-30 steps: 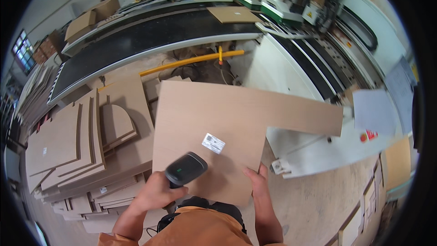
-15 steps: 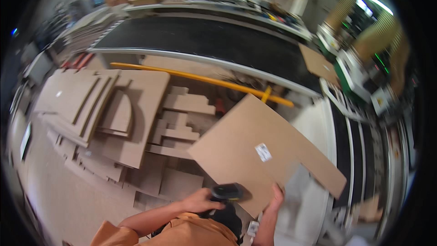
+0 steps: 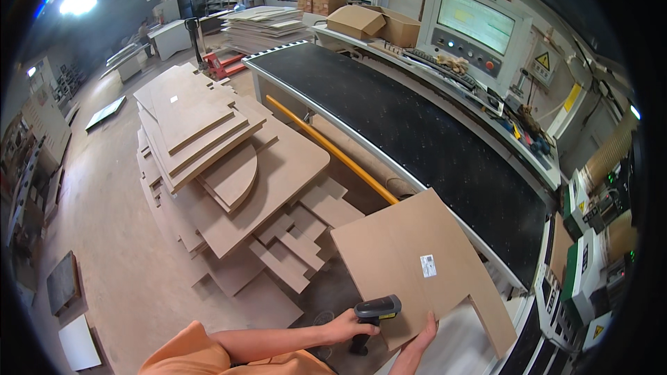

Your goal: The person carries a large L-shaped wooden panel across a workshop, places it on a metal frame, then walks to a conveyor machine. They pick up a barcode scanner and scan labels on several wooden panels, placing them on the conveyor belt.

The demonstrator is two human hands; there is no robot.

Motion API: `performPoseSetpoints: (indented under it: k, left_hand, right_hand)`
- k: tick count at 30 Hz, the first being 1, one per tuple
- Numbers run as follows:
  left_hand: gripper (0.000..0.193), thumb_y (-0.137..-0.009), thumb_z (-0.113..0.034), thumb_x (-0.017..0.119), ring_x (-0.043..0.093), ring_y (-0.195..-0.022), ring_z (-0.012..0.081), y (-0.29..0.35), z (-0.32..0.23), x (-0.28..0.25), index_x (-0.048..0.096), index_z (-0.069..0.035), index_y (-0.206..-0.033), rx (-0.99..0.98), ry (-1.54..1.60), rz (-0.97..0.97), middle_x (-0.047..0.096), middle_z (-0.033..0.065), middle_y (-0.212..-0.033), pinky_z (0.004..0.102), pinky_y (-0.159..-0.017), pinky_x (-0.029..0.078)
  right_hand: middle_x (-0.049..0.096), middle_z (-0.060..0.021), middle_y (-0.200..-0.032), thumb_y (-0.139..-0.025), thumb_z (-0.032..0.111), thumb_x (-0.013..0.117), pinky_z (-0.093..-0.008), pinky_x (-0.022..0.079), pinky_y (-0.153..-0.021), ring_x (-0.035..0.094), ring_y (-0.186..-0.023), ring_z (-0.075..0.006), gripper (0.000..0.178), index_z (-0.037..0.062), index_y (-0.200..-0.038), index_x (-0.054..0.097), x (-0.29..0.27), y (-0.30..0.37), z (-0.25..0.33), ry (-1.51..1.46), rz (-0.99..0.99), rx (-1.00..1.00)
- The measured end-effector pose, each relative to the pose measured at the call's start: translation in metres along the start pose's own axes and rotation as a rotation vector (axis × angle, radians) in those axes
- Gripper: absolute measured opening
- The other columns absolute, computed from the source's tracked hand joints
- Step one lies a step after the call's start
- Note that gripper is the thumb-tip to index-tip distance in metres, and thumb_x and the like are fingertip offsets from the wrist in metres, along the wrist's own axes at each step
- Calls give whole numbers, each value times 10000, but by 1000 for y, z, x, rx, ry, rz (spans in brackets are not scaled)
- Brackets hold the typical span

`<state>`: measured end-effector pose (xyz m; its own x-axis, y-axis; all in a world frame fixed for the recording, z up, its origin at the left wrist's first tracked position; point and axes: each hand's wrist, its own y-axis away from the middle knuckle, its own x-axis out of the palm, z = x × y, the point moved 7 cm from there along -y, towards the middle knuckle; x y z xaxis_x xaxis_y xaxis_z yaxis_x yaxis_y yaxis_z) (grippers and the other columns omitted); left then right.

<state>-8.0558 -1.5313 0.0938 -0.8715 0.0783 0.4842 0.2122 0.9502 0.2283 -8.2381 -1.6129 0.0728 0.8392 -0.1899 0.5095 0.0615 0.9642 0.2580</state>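
Note:
My left hand (image 3: 344, 328) is closed round the handle of a black-and-grey barcode scanner (image 3: 379, 307), whose head extends over the near left part of a brown board panel (image 3: 389, 243). The flat panel has a cutout along its near right side, leaving a narrow arm there. A small white label (image 3: 427, 266) is stuck on its upper face. My right hand (image 3: 424, 333) grips the panel's near edge beside the cutout, thumb on top; the fingers underneath are hidden. The panel is held tilted in front of me.
Piled cut boards (image 3: 278, 160) lie to the left. A long black-topped conveyor table (image 3: 389, 118) runs behind the panel, with a yellow bar (image 3: 326, 146) along its near side. Machine heads (image 3: 587, 271) stand at the right, a control screen (image 3: 476, 21) at the back. Beyond are cartons (image 3: 358, 22) and a red pallet jack (image 3: 224, 64).
My view has swung left and up, bringing in the control screen and more of the workshop. Both hands keep their holds on the scanner and the panel.

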Motion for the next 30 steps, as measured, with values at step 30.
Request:
performPoseSetpoints:
  k: [30]
  left_hand:
    - [318, -814, -417, 641, 390, -378, 81, -249, -128, -256, 646, -100, -804, 12, 113, -1047, 541, -28, -593, 245, -363, 228]
  right_hand:
    - [459, -217, -1355, -794, 270, 740, -489, 349, -1061, 432, -1242, -404, 651, -20, -1318, 486, 17, -319, 120, 1440, 318, -604]
